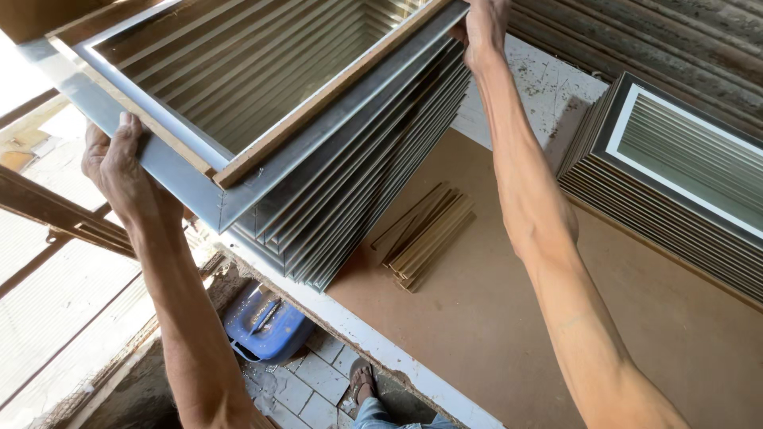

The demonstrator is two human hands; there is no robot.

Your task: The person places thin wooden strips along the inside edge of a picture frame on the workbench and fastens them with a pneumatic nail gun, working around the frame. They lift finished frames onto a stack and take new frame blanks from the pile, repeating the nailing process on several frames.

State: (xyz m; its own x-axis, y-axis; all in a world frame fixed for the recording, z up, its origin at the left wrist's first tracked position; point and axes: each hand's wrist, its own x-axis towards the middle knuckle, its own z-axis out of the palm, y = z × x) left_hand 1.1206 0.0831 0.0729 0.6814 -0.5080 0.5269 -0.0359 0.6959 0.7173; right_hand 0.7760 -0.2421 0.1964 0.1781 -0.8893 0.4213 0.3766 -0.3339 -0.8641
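I hold up a large rectangular frame with a grey metallic outer edge, a wooden inner strip and a mirror-like pane. My left hand grips its near left edge. My right hand grips its far right edge at the top of the view. The frame hangs tilted above a leaning stack of similar grey frames on the brown board table.
A second stack of frames lies at the right. A bundle of thin wooden strips rests on the table. Below the table edge are a blue container, tiled floor and my sandalled foot. Corrugated sheeting stands behind.
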